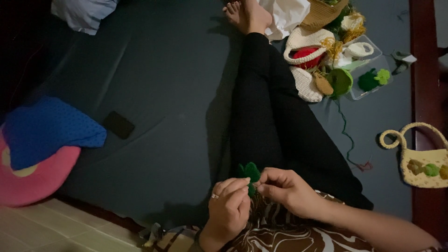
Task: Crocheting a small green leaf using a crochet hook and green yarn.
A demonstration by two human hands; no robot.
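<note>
Head view: both hands meet over the lap, above the black-trousered legs (270, 121). The left hand (228, 207), with a ring on one finger, has its fingertips pressed together on the lower edge of a small dark green crochet leaf (250, 173). The right hand (284, 189) pinches the same leaf from the other side, thumb and forefinger closed at its base. The leaf sits between the two hands, just above the knuckles, its lobed top free and standing up.

By its look the leaf is very light, soft and floppy, a knitted scrap that bends at any touch and will not slip, since the yarn is fuzzy. It is not fragile, though a loose stitch could pull. The best hold seems to be at the edge or the stem end, with a fingertip pinch, as the hands have it.

A thin green yarn (347, 135) trails across the dark sheet (158, 84) toward a heap of craft things: a cream woven basket (303, 44), a green yarn ball (340, 81), and a clear tray (373, 88) with two more green leaves (373, 79). To the right lies a cream crochet bag (422, 163) with a looped handle and small sewn-on pieces. At left rest a blue knit cloth (46, 130) on a pink cushion (37, 179), and a flat black phone (118, 124). The sleeve is brown with white swirls.
</note>
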